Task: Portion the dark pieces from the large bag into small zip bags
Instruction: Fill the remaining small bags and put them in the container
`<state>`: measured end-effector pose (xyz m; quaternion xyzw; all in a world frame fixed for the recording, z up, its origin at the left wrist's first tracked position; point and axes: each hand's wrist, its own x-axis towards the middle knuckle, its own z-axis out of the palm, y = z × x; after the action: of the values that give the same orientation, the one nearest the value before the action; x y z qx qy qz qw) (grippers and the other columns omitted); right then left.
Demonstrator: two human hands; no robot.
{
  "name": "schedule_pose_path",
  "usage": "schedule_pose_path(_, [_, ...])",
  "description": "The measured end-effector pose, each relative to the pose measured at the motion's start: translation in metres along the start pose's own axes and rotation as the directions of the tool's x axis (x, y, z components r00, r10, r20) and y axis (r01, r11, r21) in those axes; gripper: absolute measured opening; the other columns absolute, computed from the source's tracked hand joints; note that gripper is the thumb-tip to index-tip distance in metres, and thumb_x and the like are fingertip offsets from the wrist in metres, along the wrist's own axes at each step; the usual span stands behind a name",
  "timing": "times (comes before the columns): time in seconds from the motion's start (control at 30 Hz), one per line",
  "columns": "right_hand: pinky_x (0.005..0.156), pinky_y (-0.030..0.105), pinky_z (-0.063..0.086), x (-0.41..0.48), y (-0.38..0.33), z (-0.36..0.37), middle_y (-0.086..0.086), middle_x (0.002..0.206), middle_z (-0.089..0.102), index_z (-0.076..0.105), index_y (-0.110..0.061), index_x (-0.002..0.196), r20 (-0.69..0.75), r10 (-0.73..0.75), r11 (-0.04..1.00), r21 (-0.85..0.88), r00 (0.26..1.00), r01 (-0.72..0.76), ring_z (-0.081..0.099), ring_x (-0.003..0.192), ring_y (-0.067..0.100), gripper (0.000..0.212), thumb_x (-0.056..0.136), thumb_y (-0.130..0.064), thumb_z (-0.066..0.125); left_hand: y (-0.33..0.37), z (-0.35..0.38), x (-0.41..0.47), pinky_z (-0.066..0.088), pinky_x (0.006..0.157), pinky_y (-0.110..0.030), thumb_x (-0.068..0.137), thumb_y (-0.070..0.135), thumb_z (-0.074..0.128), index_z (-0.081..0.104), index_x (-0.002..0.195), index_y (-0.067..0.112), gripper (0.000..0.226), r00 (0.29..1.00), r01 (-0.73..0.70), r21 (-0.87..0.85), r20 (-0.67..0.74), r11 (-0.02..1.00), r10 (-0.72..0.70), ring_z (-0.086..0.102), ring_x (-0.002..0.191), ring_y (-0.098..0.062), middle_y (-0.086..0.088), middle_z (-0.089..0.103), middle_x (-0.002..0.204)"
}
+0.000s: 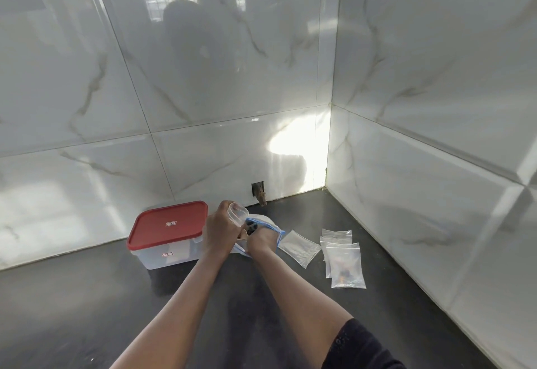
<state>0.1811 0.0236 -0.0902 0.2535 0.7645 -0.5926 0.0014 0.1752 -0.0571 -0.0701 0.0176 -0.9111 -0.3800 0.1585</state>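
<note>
Zip bag gripped in left hand; right hand pinches dark pieces inside large bag.

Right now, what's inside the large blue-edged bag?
A few dark pieces show at the large bag's mouth, where the right hand reaches in. What lies deeper is hidden by the hand.

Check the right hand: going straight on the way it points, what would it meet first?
Probably the dark pieces in the mouth of the large bag, right ahead of the right hand; depth is unclear.
</note>
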Motion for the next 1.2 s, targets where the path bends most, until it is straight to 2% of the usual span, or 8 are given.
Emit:
schedule_pose_path(0.23, [0.087, 0.032, 0.051, -0.008, 0.014, -0.017, 0.019, 0.117, 0.063, 0.059, 0.007, 0.112, 0.008, -0.028, 0.989, -0.142, 1.000, 0.029, 0.062, 0.108, 0.030, 0.028, 0.088, 0.005, 0.046, 0.003, 0.004, -0.008, 0.037, 0.069, -0.027, 0.081, 0.016, 0.066, 0.060, 0.111, 0.013, 0.030, 0.999, 0.040, -0.022, -0.001, 0.999, -0.040, 0.062, 0.098, -0.033, -0.011, 0.070, 0.100])
schedule_pose_path(0.37, [0.070, 0.025, 0.050, -0.002, 0.011, -0.040, 0.018, 0.112, 0.065, 0.057, 0.003, 0.107, 0.011, 0.007, 0.991, -0.134, 1.000, -0.005, 0.066, 0.102, 0.026, 0.020, 0.089, 0.001, 0.047, 0.000, 0.005, -0.008, 0.036, 0.069, -0.024, 0.081, 0.016, 0.067, 0.059, 0.110, 0.013, 0.030, 1.000, 0.028, -0.041, 0.010, 0.999, -0.027, 0.062, 0.097, -0.030, -0.008, 0.070, 0.101])
schedule_pose_path(0.47, [0.044, 0.018, 0.047, 0.005, 0.007, -0.063, 0.004, 0.061, 0.069, 0.047, -0.013, 0.071, 0.061, -0.014, 0.996, -0.086, 0.998, 0.020, 0.064, 0.048, 0.000, 0.021, 0.091, -0.004, 0.047, 0.001, 0.008, -0.007, 0.037, 0.069, -0.025, 0.083, 0.019, 0.066, 0.059, 0.108, 0.016, 0.026, 0.999, 0.032, -0.047, 0.017, 0.998, -0.031, 0.062, 0.095, -0.030, -0.007, 0.070, 0.098])
schedule_pose_path(0.57, [0.030, 0.012, 0.039, 0.009, -0.002, -0.083, -0.004, 0.025, 0.047, 0.056, -0.001, 0.080, 0.051, -0.012, 0.992, -0.124, 0.999, 0.019, 0.048, 0.022, 0.005, 0.014, 0.087, 0.003, 0.045, 0.001, 0.011, -0.007, 0.037, 0.069, -0.027, 0.083, 0.022, 0.065, 0.059, 0.106, 0.017, 0.024, 0.999, 0.036, -0.060, 0.026, 0.998, -0.034, 0.062, 0.096, -0.031, -0.007, 0.070, 0.097])
schedule_pose_path(0.63, [0.031, 0.016, 0.038, 0.015, -0.006, -0.096, 0.000, 0.024, 0.046, 0.056, 0.005, 0.088, 0.051, -0.008, 0.987, -0.160, 0.999, 0.016, 0.049, 0.023, 0.012, 0.013, 0.084, 0.008, 0.044, 0.000, 0.014, -0.007, 0.040, 0.071, -0.029, 0.079, 0.021, 0.068, 0.058, 0.109, 0.016, 0.032, 0.999, 0.044, -0.053, 0.030, 0.998, -0.043, 0.061, 0.098, -0.031, -0.007, 0.070, 0.099])
schedule_pose_path(0.8, [0.032, 0.016, 0.034, -0.001, -0.023, -0.136, 0.013, 0.045, 0.046, 0.046, 0.002, 0.060, 0.100, -0.037, 0.980, -0.191, 0.994, 0.056, 0.042, 0.022, 0.014, 0.030, 0.085, 0.014, 0.036, -0.010, 0.018, -0.009, 0.048, 0.080, -0.034, 0.074, 0.022, 0.075, 0.056, 0.112, 0.013, 0.043, 0.996, 0.045, -0.069, 0.074, 0.997, -0.040, 0.062, 0.100, -0.031, -0.008, 0.069, 0.103])
schedule_pose_path(0.93, [0.029, 0.011, 0.031, -0.023, -0.039, -0.152, 0.005, 0.030, 0.045, 0.050, 0.003, 0.066, 0.162, -0.122, 0.980, -0.134, 0.979, 0.144, 0.037, 0.018, 0.006, 0.028, 0.091, 0.011, 0.041, -0.012, 0.019, -0.013, 0.041, 0.076, -0.026, 0.075, 0.025, 0.075, 0.055, 0.116, 0.012, 0.047, 0.995, 0.014, -0.082, 0.102, 0.997, -0.005, 0.061, 0.102, -0.027, -0.006, 0.068, 0.106])
schedule_pose_path(1.2, [0.040, 0.014, 0.038, -0.030, -0.038, -0.127, 0.006, 0.056, 0.056, 0.066, -0.005, 0.082, 0.098, -0.345, 0.904, -0.233, 0.933, 0.359, 0.047, 0.041, 0.012, 0.013, 0.089, -0.002, 0.056, -0.014, 0.020, -0.019, 0.040, 0.084, -0.027, 0.073, 0.020, 0.076, 0.050, 0.123, 0.012, 0.057, 0.990, -0.069, -0.039, 0.123, 0.997, 0.073, 0.057, 0.107, -0.024, -0.005, 0.064, 0.114])
